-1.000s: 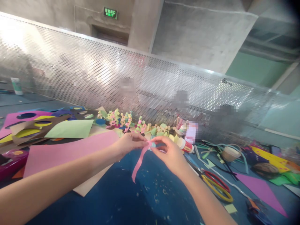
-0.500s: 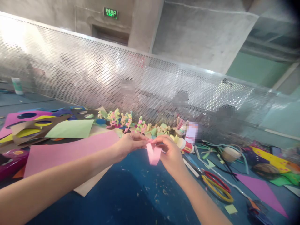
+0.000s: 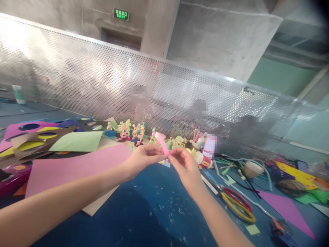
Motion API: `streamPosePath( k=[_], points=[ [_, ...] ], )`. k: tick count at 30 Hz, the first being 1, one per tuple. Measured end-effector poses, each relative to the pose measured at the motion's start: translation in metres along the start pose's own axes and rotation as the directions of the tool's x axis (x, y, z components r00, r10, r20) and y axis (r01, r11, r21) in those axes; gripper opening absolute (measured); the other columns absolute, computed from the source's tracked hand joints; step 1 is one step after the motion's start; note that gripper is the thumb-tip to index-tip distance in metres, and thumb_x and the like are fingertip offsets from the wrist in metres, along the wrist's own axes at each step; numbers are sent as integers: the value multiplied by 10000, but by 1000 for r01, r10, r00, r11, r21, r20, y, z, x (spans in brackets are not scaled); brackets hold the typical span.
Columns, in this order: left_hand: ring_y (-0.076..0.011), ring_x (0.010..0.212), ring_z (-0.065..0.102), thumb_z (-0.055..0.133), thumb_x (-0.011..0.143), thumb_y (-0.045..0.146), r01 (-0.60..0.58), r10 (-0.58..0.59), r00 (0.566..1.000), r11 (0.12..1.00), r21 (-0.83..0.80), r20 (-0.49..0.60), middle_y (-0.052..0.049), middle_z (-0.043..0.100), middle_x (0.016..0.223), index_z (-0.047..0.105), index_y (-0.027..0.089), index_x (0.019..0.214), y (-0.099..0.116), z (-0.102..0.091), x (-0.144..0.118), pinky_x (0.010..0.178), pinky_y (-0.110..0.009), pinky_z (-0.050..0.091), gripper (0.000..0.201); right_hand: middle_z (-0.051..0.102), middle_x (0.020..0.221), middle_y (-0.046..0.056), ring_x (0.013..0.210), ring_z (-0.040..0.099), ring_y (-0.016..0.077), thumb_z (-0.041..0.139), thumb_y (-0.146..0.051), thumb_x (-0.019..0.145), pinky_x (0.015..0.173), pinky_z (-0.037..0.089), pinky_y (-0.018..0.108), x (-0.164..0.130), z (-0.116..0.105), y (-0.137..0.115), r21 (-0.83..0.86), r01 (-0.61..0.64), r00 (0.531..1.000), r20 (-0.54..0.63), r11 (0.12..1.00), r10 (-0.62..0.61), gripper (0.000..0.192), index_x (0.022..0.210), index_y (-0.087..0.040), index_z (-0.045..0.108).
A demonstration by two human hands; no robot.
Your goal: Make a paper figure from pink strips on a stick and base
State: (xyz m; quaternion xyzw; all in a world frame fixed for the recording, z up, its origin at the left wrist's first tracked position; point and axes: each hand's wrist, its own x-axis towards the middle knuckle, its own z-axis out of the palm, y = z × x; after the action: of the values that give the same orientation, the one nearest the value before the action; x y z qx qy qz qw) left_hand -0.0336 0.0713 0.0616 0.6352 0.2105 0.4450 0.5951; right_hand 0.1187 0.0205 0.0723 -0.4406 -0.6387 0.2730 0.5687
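- Above the blue tabletop (image 3: pixel 144 212), just in front of the glue bottle (image 3: pixel 203 160), both hands meet on a pink paper strip (image 3: pixel 161 141).
- Left hand (image 3: pixel 141 158): its grip is narrow, thumb and fingertips pinched on the strip's lower end.
- Right hand (image 3: pixel 185 166): its grip is likewise closed on the same end of the strip, fingertips touching those of the left hand.
- From the pinch the strip stands up and leans away to the left, its top end curled.
- Left of the glue bottle, a row of small curled paper figures (image 3: pixel 133 132) stands at the foot of the perforated metal screen (image 3: pixel 102 85).
- Farther left of the bottle lies a large pink sheet (image 3: pixel 74 166), with a green sheet (image 3: pixel 77 141) behind it.
- Right of the bottle, near it, lie red and yellow scissors (image 3: pixel 238 202); beyond them a purple paper triangle (image 3: pixel 285 207).
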Motion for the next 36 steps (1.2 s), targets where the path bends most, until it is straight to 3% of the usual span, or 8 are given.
streamPosePath(
  k=[11,17,21,29,33,36],
  points=[
    [-171,817,620,649,695,298,-46,42,999,976,211,22,-49,682,846,662,153,828,0,0,0,789,-298,469,197,559,792,9,748,577,147,599,-311,743,699,500,283,3,-5,6,-34,-9,1000,11,999,9,231,923,-214,494],
    [-160,859,607,654,690,319,37,-45,997,991,132,56,-42,678,912,658,179,890,0,2,-2,813,-282,444,244,556,786,6,743,574,146,589,-306,751,684,492,273,2,-3,3,-24,-6,1000,-14,1000,5,194,900,-213,507],
    [-132,752,601,632,713,337,44,-56,994,991,124,90,-42,689,823,683,169,842,0,4,-3,723,-242,452,218,540,772,-1,712,574,139,574,-300,764,625,500,260,1,-2,4,-18,4,1000,1,1000,-4,179,901,-220,491],
    [-154,753,624,636,700,342,66,-77,996,972,227,42,-55,696,780,682,150,807,2,0,-1,718,-249,463,224,528,882,25,762,529,142,564,-237,777,605,493,242,-4,-4,1,-383,235,961,-45,893,-273,105,881,-238,550],
    [-176,789,631,621,708,344,12,-33,997,955,296,68,-54,697,806,682,154,819,1,-2,0,748,-270,469,229,482,812,2,688,514,130,601,-233,749,593,496,255,-4,-5,0,-457,255,938,-96,852,-333,121,822,-223,504],
    [-180,793,627,593,729,341,-28,-2,997,928,372,81,-47,695,816,686,163,835,1,-3,0,732,-265,470,227,499,821,6,707,525,130,585,-214,767,627,492,266,-4,-6,-2,-499,310,926,-33,809,-375,50,805,-218,554]
  ],
)
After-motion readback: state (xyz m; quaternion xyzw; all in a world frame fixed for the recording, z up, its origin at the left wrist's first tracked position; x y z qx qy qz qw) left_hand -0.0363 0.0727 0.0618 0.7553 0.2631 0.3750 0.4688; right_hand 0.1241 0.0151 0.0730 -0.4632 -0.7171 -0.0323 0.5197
